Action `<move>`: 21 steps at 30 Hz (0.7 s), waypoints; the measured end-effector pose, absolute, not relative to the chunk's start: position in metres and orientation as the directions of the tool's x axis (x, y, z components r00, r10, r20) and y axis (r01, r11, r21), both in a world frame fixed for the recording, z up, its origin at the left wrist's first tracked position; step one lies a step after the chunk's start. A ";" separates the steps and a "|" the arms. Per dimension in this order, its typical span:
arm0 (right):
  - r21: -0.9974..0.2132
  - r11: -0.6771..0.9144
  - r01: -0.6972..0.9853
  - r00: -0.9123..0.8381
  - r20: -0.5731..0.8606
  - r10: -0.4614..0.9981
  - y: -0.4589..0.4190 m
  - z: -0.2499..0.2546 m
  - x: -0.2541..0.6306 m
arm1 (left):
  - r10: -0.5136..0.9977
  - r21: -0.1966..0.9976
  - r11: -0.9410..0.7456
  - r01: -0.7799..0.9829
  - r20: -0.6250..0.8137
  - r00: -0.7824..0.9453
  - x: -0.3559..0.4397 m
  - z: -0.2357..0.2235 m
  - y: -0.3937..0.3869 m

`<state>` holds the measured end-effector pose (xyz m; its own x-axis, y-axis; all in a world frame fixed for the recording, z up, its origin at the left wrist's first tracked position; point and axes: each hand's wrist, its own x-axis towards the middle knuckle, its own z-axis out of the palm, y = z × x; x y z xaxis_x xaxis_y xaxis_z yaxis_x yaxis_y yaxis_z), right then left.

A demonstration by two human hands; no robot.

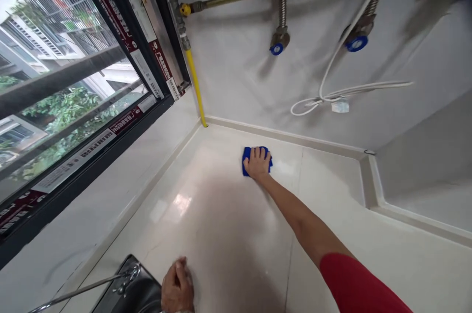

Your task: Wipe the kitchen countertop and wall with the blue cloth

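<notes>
My right hand [257, 162] lies flat on a blue cloth [246, 156], pressing it against the pale countertop [228, 234] near the far corner. The arm is stretched out and wears a red sleeve. My left hand [177, 287] rests at the near edge of the counter beside the sink [140, 293], its fingers curled together with nothing visible in them.
A faucet [84, 289] reaches over the sink at the bottom left. A yellow gas pipe [195, 84] runs down the corner. Two blue valves [276, 48] and a loose white cable [332, 97] hang on the back wall. A large window [66, 82] fills the left side.
</notes>
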<state>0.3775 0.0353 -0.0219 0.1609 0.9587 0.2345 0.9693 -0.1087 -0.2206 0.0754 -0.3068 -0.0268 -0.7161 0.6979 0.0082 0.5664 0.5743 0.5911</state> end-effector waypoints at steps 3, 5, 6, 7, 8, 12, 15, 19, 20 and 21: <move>-0.287 0.030 0.957 0.046 0.254 0.966 0.052 -0.019 0.312 | 0.706 0.574 0.569 0.588 0.024 -0.707 0.072 -0.031 -0.309; -0.317 0.132 0.939 -0.048 0.259 0.965 0.047 -0.017 0.266 | 0.718 0.556 0.574 0.600 0.009 -0.696 0.070 -0.029 -0.310; -0.329 0.185 0.926 -0.106 0.243 0.964 0.040 -0.016 0.243 | 0.726 0.547 0.576 0.608 -0.001 -0.688 0.070 -0.028 -0.309; -0.341 0.238 0.910 -0.167 0.224 0.960 0.030 -0.015 0.221 | 0.733 0.538 0.578 0.614 -0.011 -0.680 0.069 -0.026 -0.309; -0.354 0.292 0.888 -0.231 0.206 0.951 0.017 -0.014 0.200 | 0.737 0.531 0.581 0.617 -0.023 -0.675 0.069 -0.024 -0.309; -0.395 0.502 0.769 -0.448 0.228 0.865 -0.053 -0.011 0.135 | 0.724 0.511 0.611 0.605 -0.050 -0.688 0.070 -0.019 -0.309; -0.420 0.659 0.624 -0.600 0.283 0.748 -0.105 -0.011 0.117 | 0.706 0.495 0.636 0.592 -0.062 -0.706 0.071 -0.019 -0.310; -0.419 0.843 0.338 -0.785 0.368 0.498 -0.150 -0.013 0.132 | 0.670 0.488 0.658 0.574 -0.033 -0.741 0.073 -0.021 -0.310; -0.410 0.870 0.275 -0.814 0.382 0.438 -0.158 -0.014 0.141 | 0.660 0.488 0.661 0.570 -0.017 -0.751 0.073 -0.022 -0.310; -0.400 0.889 0.223 -0.833 0.395 0.387 -0.165 -0.015 0.150 | 0.654 0.489 0.661 0.569 -0.003 -0.757 0.073 -0.022 -0.311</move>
